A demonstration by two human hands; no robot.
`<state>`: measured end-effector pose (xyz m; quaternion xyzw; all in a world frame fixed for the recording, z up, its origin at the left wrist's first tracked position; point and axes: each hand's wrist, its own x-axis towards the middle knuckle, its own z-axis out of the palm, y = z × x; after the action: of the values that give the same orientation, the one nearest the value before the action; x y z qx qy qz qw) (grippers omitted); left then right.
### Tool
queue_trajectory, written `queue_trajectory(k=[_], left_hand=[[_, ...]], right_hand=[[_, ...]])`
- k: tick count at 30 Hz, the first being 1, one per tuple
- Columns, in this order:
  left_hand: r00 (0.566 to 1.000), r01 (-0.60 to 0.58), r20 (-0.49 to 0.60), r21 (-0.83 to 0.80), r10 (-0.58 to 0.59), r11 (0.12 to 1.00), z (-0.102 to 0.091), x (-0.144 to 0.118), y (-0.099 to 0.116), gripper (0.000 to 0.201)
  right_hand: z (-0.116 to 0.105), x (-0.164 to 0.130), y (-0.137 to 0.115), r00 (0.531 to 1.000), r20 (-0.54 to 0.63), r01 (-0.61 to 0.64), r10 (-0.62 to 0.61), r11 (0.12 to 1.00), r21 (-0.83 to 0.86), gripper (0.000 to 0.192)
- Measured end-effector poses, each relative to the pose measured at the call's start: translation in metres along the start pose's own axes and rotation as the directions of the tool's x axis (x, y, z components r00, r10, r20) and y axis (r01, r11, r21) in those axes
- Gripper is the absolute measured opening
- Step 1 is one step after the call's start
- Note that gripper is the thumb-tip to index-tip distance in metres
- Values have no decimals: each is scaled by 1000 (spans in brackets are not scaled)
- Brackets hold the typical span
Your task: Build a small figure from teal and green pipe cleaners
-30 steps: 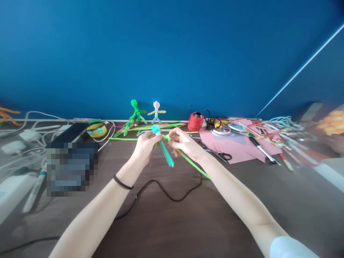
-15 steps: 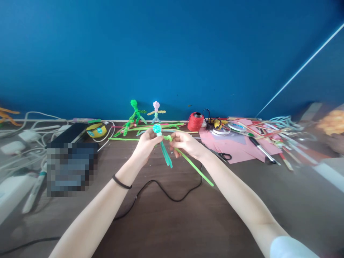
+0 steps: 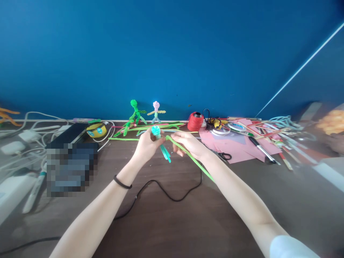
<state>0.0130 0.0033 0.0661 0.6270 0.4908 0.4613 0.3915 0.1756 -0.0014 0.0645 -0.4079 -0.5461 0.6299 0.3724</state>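
Note:
My left hand (image 3: 146, 146) pinches a small teal pipe-cleaner figure (image 3: 160, 142) just below its coiled head, its teal legs hanging down. My right hand (image 3: 188, 143) holds a long light-green pipe cleaner (image 3: 193, 160) that joins the figure near its neck and runs down to the right past my wrist. Both hands are raised above the brown table (image 3: 172, 222), close together.
Two finished pipe-cleaner figures, a green one (image 3: 134, 114) and a pink-headed one (image 3: 156, 111), stand at the blue wall. Loose pipe cleaners, a red thread spool (image 3: 195, 122), scissors (image 3: 221, 154), pink paper (image 3: 236, 145) and pens lie right. Cables and a black box (image 3: 71, 134) lie left. A black cord (image 3: 166, 191) crosses the table.
The green pipe cleaner's coil beside the figure's neck has straightened out; the strand now runs straight from the neck past my right hand. The figure has tilted and sits slightly lower.

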Motion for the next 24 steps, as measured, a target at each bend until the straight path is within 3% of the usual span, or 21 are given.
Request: queue_trajectory(k=[9, 12, 18, 24], left_hand=[[978, -155, -87, 303, 189, 940, 2, -4, -4, 15], [970, -167, -120, 317, 214, 934, 2, -5, -4, 14], [983, -106, -139, 107, 121, 989, 2, -4, -3, 16], [999, 51, 13, -222, -49, 974, -1, 0, -2, 24]], right_hand=[[-1, -2, -1, 997, -60, 27, -39, 983, -183, 22], [2, -2, -1, 1000, -10, 13, -16, 980, -199, 21], [4, 0, 3, 999, 34, 8, -3, 986, -166, 25], [-1, 0, 3, 996, 86, 41, -28, 986, -161, 32]])
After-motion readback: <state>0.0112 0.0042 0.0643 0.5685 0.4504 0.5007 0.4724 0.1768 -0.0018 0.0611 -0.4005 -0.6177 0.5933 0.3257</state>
